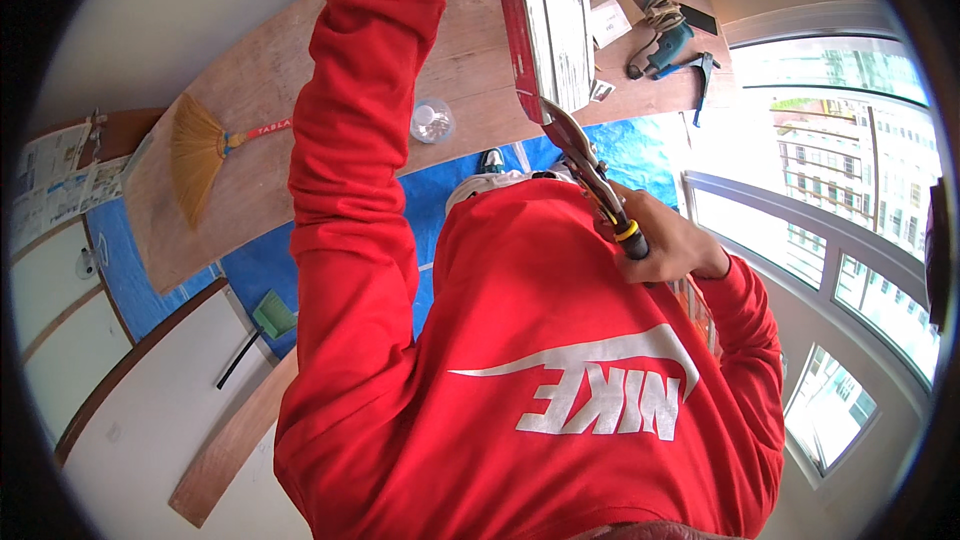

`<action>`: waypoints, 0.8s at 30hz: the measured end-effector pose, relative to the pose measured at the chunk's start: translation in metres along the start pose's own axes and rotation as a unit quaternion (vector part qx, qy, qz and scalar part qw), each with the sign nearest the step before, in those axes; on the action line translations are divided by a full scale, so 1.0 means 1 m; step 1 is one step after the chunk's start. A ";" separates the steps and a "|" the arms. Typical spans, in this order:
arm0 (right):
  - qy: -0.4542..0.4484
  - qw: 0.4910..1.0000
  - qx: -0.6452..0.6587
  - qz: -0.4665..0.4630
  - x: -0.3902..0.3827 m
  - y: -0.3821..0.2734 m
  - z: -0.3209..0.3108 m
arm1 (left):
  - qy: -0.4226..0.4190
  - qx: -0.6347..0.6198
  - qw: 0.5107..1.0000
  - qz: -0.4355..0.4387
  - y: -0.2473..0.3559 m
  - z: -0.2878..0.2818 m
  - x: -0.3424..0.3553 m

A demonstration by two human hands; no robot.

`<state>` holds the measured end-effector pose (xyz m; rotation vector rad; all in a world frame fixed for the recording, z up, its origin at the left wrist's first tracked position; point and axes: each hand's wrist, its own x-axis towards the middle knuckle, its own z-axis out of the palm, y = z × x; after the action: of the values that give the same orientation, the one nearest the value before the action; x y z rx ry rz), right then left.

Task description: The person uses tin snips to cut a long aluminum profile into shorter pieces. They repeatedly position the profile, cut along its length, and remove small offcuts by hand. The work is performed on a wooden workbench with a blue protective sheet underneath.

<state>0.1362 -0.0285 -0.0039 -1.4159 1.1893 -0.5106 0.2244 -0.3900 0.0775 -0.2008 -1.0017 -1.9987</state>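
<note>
1. Nearest to the view is the red sweatshirt point(560, 280) of the person, with a white print on the chest. It fills much of the lower part.
2. The left sleeve point(355, 140) goes upward and leaves the view at the upper edge. The left hand is outside the view, so I cannot tell if it is opened or closed, nor what it may hold.
3. The right hand point(672, 235) is in front of the body, at the right side. It is grasping metal snips point(580, 155), with the palm closed around the dark handles, just beside a yellow band. How strongly it squeezes, I cannot tell.
4. The snips point upward and to the left, away from the body. Their blades are at the near end of a long panel point(555, 30), by its lower left corner. If they are biting into the material, this is too small to tell.
5. The panel has a white streaked face and a red strip along its left side. Its far part goes out at the upper edge.
6. Below the panel is a wooden table point(480, 60). On it are a clear round container point(432, 121) near the middle and a straw broom point(200, 155) at the left.
7. On the right part of the table lie a white paper point(608, 22) and a teal drill point(670, 45).
8. Lower than the table, a blue sheet point(640, 155) covers the floor.
9. Farther to the right, buildings are seen through the windows point(840, 140).
</note>
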 end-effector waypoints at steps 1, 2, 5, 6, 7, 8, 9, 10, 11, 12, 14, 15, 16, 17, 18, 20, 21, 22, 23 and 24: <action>0.003 1.000 -0.009 -0.003 0.000 0.003 0.002 | -0.002 -0.007 1.000 -0.003 -0.002 0.000 0.000; 0.013 1.000 0.001 0.003 0.001 0.005 0.003 | 0.002 0.004 1.000 -0.004 -0.004 0.000 0.000; 0.034 0.998 0.010 0.055 0.001 0.007 0.004 | 0.015 0.024 1.000 -0.007 -0.005 0.000 -0.002; 0.038 0.996 0.008 0.087 0.002 0.007 0.004 | 0.016 0.022 1.000 -0.007 -0.005 0.000 -0.003; 0.041 0.992 0.006 0.118 0.002 0.006 0.003 | 0.016 0.020 1.000 -0.007 -0.004 0.000 -0.004; 0.068 0.991 -0.023 0.110 0.003 0.005 0.004 | 0.027 0.054 0.998 -0.004 -0.003 -0.001 -0.006; 0.096 0.989 -0.051 0.102 0.005 0.004 0.005 | 0.036 0.087 0.996 -0.001 -0.003 0.000 -0.008; 0.125 0.984 -0.079 0.098 0.006 0.004 0.006 | 0.044 0.119 0.992 0.000 -0.004 0.000 -0.010; 0.152 0.981 -0.075 0.096 0.008 0.004 0.008 | 0.054 0.144 0.988 0.005 -0.004 0.001 -0.011; 0.177 0.977 -0.072 0.096 0.010 0.005 0.009 | 0.064 0.169 0.984 0.009 -0.005 0.001 -0.012; 0.196 0.973 -0.072 0.095 0.010 0.007 0.008 | 0.075 0.199 0.977 0.009 -0.007 0.002 -0.012; 0.178 0.974 -0.074 0.120 0.011 0.010 0.006 | 0.066 0.188 0.980 0.007 -0.008 0.002 -0.012; 0.158 0.975 -0.078 0.134 0.010 0.011 0.004 | 0.060 0.177 0.982 0.004 -0.009 0.001 -0.014; 0.140 0.975 -0.087 0.147 0.010 0.013 0.002 | 0.053 0.166 0.985 0.000 -0.011 0.000 -0.015; 0.123 0.982 -0.057 0.135 0.010 0.015 0.000 | 0.043 0.143 0.989 -0.006 -0.013 -0.001 -0.016; 0.092 0.990 -0.018 0.108 0.012 0.018 -0.004 | 0.025 0.101 0.994 -0.013 -0.015 -0.004 -0.017; 0.085 0.991 0.013 0.100 0.013 0.019 -0.005 | 0.026 0.097 0.995 -0.012 -0.016 -0.006 -0.017; 0.078 0.992 0.035 0.098 0.014 0.020 -0.007 | 0.028 0.092 0.995 -0.012 -0.017 -0.007 -0.017; 0.071 0.991 0.056 0.095 0.014 0.021 -0.008 | 0.030 0.087 0.996 -0.011 -0.019 -0.007 -0.016; 0.053 0.992 0.053 0.102 0.014 0.021 -0.011 | 0.024 0.076 0.997 -0.014 -0.019 -0.007 -0.015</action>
<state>0.1250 -0.0419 -0.0250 -1.1738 1.3540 -0.5032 0.2209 -0.3799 0.0543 -0.0568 -1.1264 -1.9326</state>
